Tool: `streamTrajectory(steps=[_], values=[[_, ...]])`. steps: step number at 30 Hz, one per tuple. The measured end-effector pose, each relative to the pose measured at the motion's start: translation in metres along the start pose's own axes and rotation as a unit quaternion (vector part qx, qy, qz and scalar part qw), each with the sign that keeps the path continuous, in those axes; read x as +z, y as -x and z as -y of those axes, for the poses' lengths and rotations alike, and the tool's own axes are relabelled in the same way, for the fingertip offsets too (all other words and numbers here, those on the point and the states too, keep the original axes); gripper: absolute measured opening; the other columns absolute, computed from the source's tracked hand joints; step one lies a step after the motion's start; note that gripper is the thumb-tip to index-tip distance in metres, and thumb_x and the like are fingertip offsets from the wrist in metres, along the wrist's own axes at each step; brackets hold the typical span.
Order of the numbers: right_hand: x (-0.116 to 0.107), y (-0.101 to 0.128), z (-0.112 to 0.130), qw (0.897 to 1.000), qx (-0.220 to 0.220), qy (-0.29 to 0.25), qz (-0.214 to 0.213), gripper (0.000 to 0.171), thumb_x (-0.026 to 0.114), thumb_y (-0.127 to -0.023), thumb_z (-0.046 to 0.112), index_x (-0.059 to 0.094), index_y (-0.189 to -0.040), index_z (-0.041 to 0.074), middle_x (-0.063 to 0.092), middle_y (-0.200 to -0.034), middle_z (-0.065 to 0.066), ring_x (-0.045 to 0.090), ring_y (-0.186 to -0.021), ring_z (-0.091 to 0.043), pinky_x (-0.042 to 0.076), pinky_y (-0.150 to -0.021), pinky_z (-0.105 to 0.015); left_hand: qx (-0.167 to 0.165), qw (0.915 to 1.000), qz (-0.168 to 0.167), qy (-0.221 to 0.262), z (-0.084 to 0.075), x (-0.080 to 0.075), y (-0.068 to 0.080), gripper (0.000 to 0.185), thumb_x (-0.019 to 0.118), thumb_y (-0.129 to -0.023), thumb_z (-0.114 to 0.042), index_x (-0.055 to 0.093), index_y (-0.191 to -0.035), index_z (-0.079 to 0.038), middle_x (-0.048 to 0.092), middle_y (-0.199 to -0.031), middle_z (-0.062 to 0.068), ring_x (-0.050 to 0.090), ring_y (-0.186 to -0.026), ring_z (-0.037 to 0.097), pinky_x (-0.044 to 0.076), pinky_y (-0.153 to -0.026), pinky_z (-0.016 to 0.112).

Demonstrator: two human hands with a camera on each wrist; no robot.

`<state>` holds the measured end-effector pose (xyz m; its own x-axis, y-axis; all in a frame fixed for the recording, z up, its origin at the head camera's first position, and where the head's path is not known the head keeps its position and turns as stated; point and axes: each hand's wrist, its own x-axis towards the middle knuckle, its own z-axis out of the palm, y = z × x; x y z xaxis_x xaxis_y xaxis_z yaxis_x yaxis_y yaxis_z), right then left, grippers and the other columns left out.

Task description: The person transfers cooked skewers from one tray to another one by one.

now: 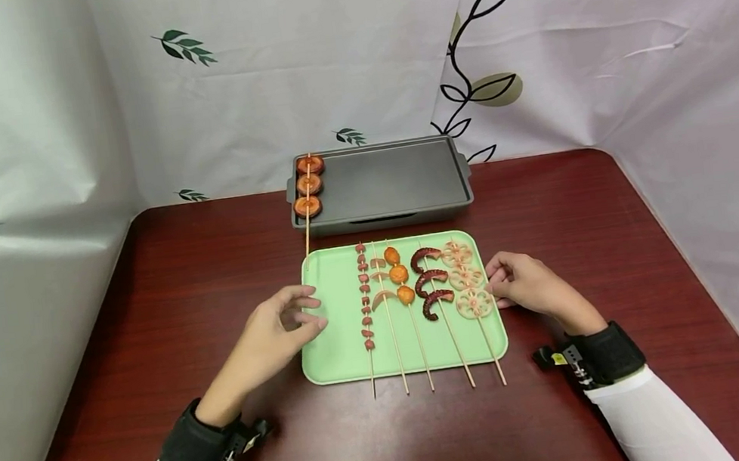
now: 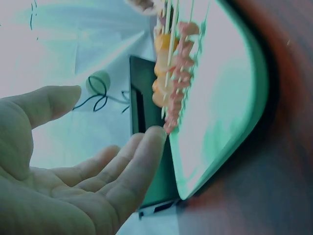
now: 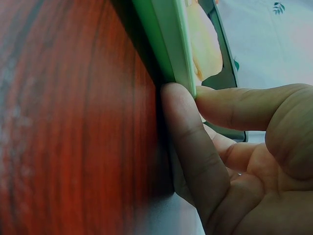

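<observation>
A light green tray (image 1: 341, 340) lies on the table with several skewers across it. From left to right they carry small pink meat pieces (image 1: 364, 289), curved pale slices (image 1: 384, 299), orange balls (image 1: 399, 273), dark red tentacles (image 1: 431, 281) and lotus root slices (image 1: 466, 277). My right hand (image 1: 522, 283) pinches the tray's right rim between thumb and forefinger, as the right wrist view shows. My left hand (image 1: 283, 322) hovers at the tray's left edge, thumb and fingers apart with nothing between them; in the left wrist view its palm faces the pink meat skewer.
Behind the tray stands a dark grey grill pan (image 1: 391, 178). A mushroom skewer (image 1: 308, 185) lies along its left side, its stick reaching over the tray's back left corner. White cloth (image 1: 322, 53) with leaf prints encloses the dark red table (image 1: 211, 279).
</observation>
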<state>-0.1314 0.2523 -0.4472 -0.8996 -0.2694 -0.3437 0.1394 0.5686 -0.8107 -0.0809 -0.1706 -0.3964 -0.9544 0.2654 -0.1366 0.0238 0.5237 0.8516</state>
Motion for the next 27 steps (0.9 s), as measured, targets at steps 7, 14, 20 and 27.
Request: streamTrajectory(steps=[7, 14, 20, 27], values=[[0.0, -0.001, 0.0, 1.0, -0.001, 0.004, 0.0, 0.021, 0.058, -0.1, 0.0, 0.056, -0.119, -0.007, 0.061, -0.095, -0.014, 0.067, -0.081, -0.019, 0.065, -0.07, -0.028, 0.01, 0.9966, -0.054, -0.062, -0.004, -0.011, -0.007, 0.072, 0.072, -0.099, -0.034, 0.039, -0.157, -0.006, 0.054, -0.15, 0.019, 0.06, -0.132, 0.036, 0.056, -0.103, 0.053], [-0.001, -0.001, 0.0, 1.0, 0.0, 0.0, 0.005, 0.022, 0.059, -0.1, 0.002, 0.055, -0.12, -0.007, 0.059, -0.095, -0.012, 0.066, -0.082, -0.018, 0.065, -0.071, -0.029, 0.039, 0.9899, -0.098, -0.095, -0.009, -0.022, -0.015, 0.076, 0.067, -0.101, -0.04, 0.034, -0.161, -0.005, 0.041, -0.162, 0.018, 0.046, -0.146, 0.036, 0.047, -0.113, 0.059], [-0.001, -0.001, 0.0, 1.0, 0.0, 0.001, 0.0, 0.022, 0.059, -0.1, 0.002, 0.056, -0.119, -0.007, 0.059, -0.095, -0.012, 0.066, -0.081, -0.018, 0.064, -0.07, -0.028, 0.039, 0.9932, -0.105, -0.03, -0.008, -0.028, -0.029, 0.064, 0.06, -0.104, -0.045, 0.048, -0.152, -0.005, 0.054, -0.152, 0.017, 0.056, -0.137, 0.035, 0.052, -0.11, 0.055], [-0.001, -0.001, 0.0, 1.0, 0.0, 0.003, 0.004, 0.022, 0.058, -0.1, 0.002, 0.056, -0.12, -0.007, 0.059, -0.095, -0.012, 0.066, -0.081, -0.018, 0.064, -0.07, -0.028, -0.015, 0.989, -0.094, 0.114, 0.0, -0.031, -0.047, 0.063, 0.05, -0.108, -0.048, 0.048, -0.151, -0.003, 0.058, -0.146, 0.02, 0.062, -0.131, 0.033, 0.057, -0.104, 0.041]])
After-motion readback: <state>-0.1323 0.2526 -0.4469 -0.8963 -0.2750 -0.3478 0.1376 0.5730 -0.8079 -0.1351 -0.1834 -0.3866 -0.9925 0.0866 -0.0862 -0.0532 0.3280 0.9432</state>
